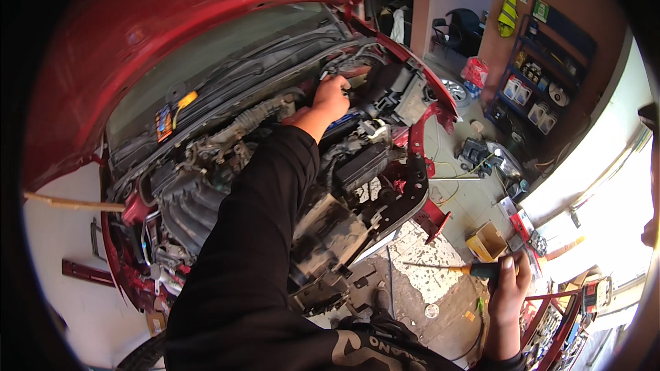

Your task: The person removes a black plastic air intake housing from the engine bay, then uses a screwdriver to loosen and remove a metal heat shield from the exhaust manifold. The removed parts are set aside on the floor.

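My left arm in a black sleeve stretches over the open engine bay of a red car [419,144]. At its far side, near the windscreen, my left hand [330,99] is closed with fingers curled down among hoses and parts; what they grip is hidden. A ribbed air hose [251,120] runs just left of that hand. Out to the right, away from the car, my right hand [510,285] is wrapped round the dark handle of a screwdriver [440,266], its long shaft pointing left. A black plastic intake manifold [189,213] lies left of my arm.
The raised red bonnet [137,48] hangs overhead; a wooden stick [75,203] meets the car's left side. An orange-and-yellow device [163,124] rests below the windscreen. A cardboard box [487,242], wheel rims and cables lie on the floor, with a blue shelf [543,62] behind.
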